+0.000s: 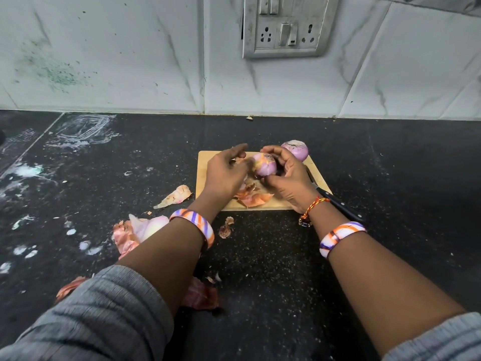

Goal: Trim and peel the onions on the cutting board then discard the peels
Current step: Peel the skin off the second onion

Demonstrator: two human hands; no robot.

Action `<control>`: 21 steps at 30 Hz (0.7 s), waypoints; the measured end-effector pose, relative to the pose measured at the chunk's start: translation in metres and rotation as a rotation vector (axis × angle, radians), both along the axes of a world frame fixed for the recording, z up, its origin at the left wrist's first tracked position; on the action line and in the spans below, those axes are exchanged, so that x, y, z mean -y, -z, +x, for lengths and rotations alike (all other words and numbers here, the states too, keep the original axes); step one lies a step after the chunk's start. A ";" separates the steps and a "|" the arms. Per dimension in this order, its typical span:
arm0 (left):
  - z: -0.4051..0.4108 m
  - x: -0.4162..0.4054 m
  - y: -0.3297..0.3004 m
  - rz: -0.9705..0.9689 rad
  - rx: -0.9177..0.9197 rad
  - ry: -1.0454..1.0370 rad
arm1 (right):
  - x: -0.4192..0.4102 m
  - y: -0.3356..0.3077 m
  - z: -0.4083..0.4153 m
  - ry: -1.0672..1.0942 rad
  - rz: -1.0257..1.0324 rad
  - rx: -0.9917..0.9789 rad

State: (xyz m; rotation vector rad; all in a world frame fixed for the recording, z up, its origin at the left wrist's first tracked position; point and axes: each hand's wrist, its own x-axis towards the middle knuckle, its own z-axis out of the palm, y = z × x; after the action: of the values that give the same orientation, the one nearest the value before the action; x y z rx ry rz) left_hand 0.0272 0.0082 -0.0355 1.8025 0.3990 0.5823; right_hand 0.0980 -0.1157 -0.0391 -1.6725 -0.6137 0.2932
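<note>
A tiled wall (130, 53) with a grimy switch-and-socket plate (286, 27) rises behind a black speckled table (273, 256), which is smeared with white marks on its left side. On the table, near the wall, lies a small wooden cutting board (205, 162).

The right hand (291, 183) curls round a partly peeled purple onion (265, 164), holding it just above the middle of the board. The left hand (226, 173) is at the onion's left side, fingers bent; whether it pinches a strip of skin I cannot tell, as its fingertips are hidden. A 2nd onion (295, 149), trimmed on top, sits at the board's far right corner, just behind the right hand.

A black-handled knife (335, 201) lies along the board's right edge, its handle reaching off onto the table under the right wrist. Loose peels (253, 198) lie on the board's near edge beneath the hands. More peels are scattered on the table to the left: 1 pale strip (174, 196) beside the board, a larger heap (135, 233) by the left forearm, and a small curl (226, 227) between the arms.
</note>
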 end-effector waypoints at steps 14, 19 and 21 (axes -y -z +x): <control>0.000 0.003 0.001 0.136 0.032 -0.007 | 0.004 -0.006 -0.003 -0.009 0.014 -0.099; -0.001 0.004 -0.001 0.148 0.018 -0.015 | 0.005 -0.007 -0.005 -0.033 0.039 -0.132; -0.002 0.004 -0.002 0.171 0.025 -0.025 | 0.005 -0.008 -0.006 -0.031 0.052 -0.149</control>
State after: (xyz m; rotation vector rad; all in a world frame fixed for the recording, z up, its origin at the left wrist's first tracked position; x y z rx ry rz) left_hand 0.0249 0.0038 -0.0336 1.9539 0.3646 0.6725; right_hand 0.0923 -0.1202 -0.0308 -1.5766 -0.5323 0.4170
